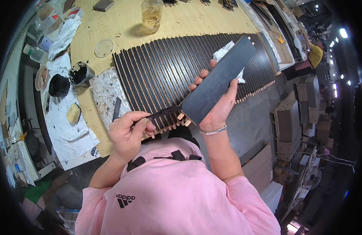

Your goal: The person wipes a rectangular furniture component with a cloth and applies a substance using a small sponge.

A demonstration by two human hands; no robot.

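My right hand (222, 103) grips a long dark grey board (220, 82), held tilted above the table, thumb on one edge and fingertips on the other. Crumpled white cloth or paper (224, 51) shows from behind this board. Pinched in my left hand (130, 131) is a thin black-coated tool (163, 112), perhaps a brush; its far end meets the board's near end. Two small pale wooden pegs (181, 116) show at that end. Under both hands, a row of dark strips with pale edges (149, 70) lies side by side on the table.
Left of the strips stand a black-smeared cup (81, 74) and a black pot (59, 85). A yellow sponge (73, 113) lies on stained white sheeting (73, 137). A jar (151, 17) stands farther back. At far right another person (315, 55) works beside a bench; stacked boards (288, 121) stand nearer.
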